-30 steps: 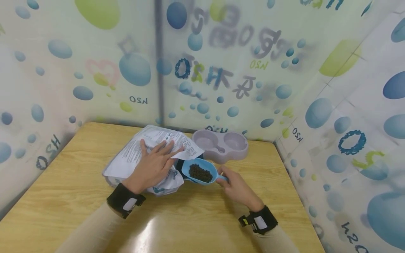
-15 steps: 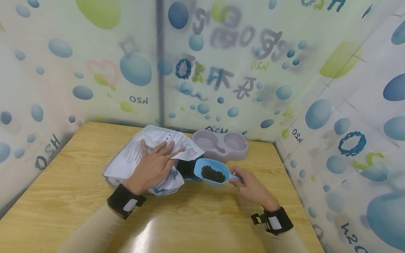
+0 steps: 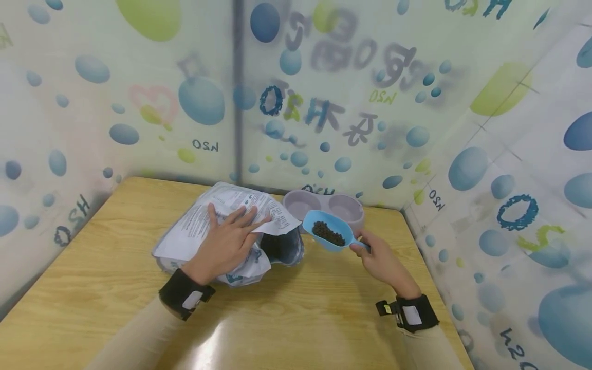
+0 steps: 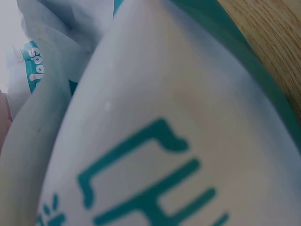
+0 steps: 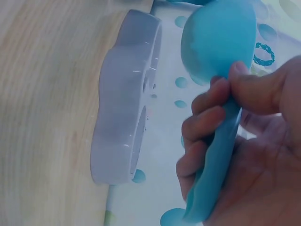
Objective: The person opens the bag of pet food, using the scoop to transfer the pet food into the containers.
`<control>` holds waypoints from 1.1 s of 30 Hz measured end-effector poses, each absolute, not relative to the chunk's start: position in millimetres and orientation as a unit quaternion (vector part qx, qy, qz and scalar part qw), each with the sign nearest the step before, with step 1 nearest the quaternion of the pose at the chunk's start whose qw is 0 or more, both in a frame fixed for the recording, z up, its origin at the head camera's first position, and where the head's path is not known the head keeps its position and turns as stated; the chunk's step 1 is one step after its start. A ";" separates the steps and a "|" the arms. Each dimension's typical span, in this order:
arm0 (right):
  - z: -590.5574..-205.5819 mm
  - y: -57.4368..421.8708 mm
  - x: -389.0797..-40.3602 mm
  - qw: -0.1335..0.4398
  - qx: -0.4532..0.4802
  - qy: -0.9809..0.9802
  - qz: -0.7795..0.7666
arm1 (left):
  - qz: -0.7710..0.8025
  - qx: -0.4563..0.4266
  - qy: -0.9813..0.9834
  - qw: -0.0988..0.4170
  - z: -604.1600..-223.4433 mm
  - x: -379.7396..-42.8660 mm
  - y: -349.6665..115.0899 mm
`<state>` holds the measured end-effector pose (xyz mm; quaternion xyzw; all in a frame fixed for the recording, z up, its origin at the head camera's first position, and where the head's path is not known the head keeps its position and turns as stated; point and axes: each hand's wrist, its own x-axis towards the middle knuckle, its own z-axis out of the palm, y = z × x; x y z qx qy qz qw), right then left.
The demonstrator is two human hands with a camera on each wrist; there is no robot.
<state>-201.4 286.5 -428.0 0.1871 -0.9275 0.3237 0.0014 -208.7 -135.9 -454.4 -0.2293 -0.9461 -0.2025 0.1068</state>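
A white bag (image 3: 189, 231) printed with teal lies on its side, its dark mouth facing right. My left hand (image 3: 224, 249) rests on top of it with spread fingers. In the left wrist view the bag's printed side (image 4: 141, 132) fills most of the picture. My right hand (image 3: 381, 259) grips the handle of a light blue scoop (image 3: 339, 241), fingers curled round it as the right wrist view shows. Dark brown pellets (image 3: 327, 233) lie in the scoop. It is held above the table, overlapping the front of a greyish-purple double bowl (image 3: 344, 206) in the head view.
The double bowl stands at the back of the wooden table (image 3: 287, 318), right beside the bag and close to the patterned wall (image 3: 296, 128). Another patterned wall (image 3: 513, 205) rises along the right side.
My right hand has drawn the loaded scoop out of the bag's mouth, rightward and up towards the double bowl. The left hand stays on the bag, and the bag's opening now shows fully.
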 end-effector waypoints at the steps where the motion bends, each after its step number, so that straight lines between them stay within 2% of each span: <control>1: -427.2 285.5 -203.4 0.005 0.182 -0.929 0.322 | -0.204 -0.229 -0.946 0.107 -454.8 -208.8 -135.9; 10: -422.5 274.4 -223.7 0.049 0.132 -0.954 0.267 | -0.204 -0.230 -0.945 0.109 -457.1 -207.5 -135.0; 17: -419.3 266.1 -235.2 0.046 0.104 -0.966 0.234 | -0.202 -0.230 -0.946 0.109 -455.6 -206.2 -134.3; 33: -406.9 244.8 -256.1 0.084 0.105 -0.979 0.153 | -0.194 -0.232 -0.945 0.122 -456.7 -206.7 -135.6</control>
